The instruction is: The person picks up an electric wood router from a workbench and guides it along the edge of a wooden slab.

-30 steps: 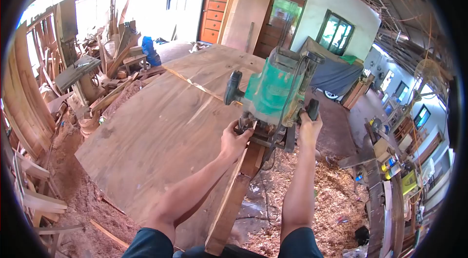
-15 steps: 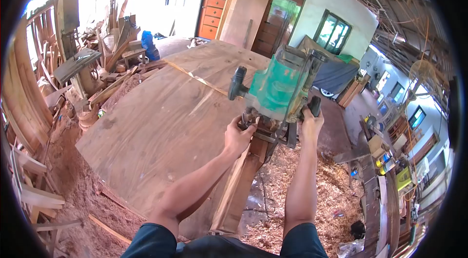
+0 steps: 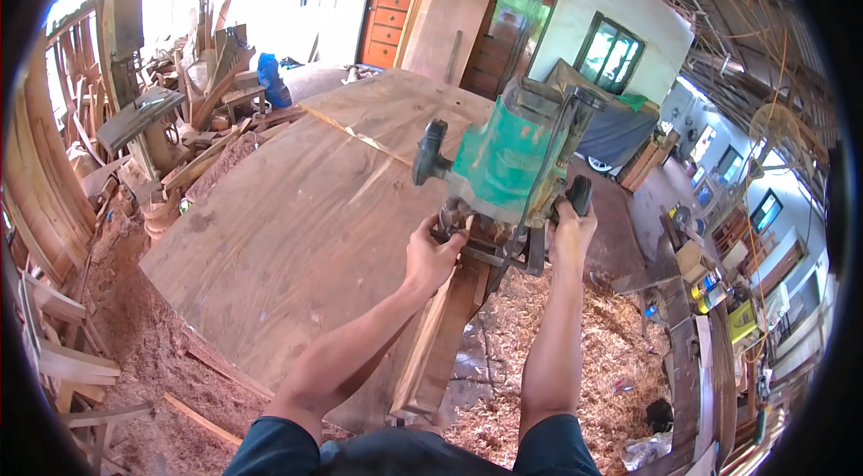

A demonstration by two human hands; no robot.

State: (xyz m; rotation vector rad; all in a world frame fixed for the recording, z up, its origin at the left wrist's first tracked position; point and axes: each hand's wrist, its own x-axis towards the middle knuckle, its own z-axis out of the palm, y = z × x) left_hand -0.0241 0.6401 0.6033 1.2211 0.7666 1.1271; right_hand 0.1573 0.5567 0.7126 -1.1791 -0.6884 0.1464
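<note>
Right hand (image 3: 573,231), fingers curled round the black handle (image 3: 582,195) at four o'clock on the green router (image 3: 508,157); left hand (image 3: 434,251), thumb and fingers clamped on the router's base at seven o'clock; router, one, atop a timber length (image 3: 440,350) running toward seven o'clock; wooden panel (image 3: 297,242), broad, at nine o'clock; wood shavings (image 3: 584,350), loose, at five o'clock.

A pale wall (image 3: 577,0) holds an orange panelled door (image 3: 393,10) and dark-framed window (image 3: 611,53) beyond a floor (image 3: 616,220) strewn with shavings (image 3: 611,337).

Scuffed plastic router housing (image 3: 503,157)
</note>
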